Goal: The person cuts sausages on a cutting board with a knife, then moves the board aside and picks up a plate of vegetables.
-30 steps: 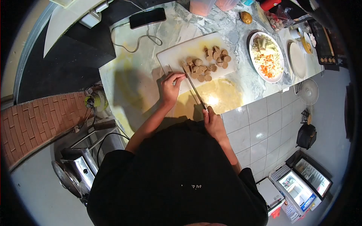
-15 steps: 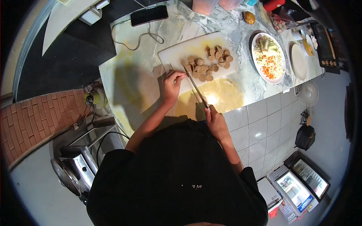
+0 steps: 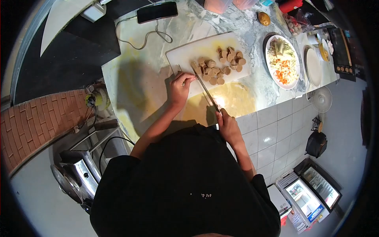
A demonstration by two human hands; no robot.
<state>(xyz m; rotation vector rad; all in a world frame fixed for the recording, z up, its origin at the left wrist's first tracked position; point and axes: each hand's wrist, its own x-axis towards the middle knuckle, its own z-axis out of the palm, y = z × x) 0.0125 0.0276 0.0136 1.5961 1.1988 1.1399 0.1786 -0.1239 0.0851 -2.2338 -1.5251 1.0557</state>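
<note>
My right hand (image 3: 229, 125) is wrapped around the handle of a long knife (image 3: 206, 89). The blade slants up and left over the white cutting board (image 3: 183, 53), its tip beside a pile of round brown slices (image 3: 212, 71) that look like meatball or sausage. Just left of the blade, at the board's near edge, my left hand (image 3: 180, 90) has its fingertips pinched together; what they hold, if anything, is hidden. A second cluster of brown slices (image 3: 232, 57) lies farther right on the board.
Right of the board stands an oval plate (image 3: 294, 81) of shredded vegetables, with a potato (image 3: 263, 18) behind it. Stacked plates (image 3: 314, 67) sit beyond. A phone (image 3: 157, 12) with a cable (image 3: 145, 42) lies at the back left. The counter edge runs close to my body.
The view has shifted slightly. The knife tip reaches a little farther up beside the slices; both hands keep nearly the same place and grip.
</note>
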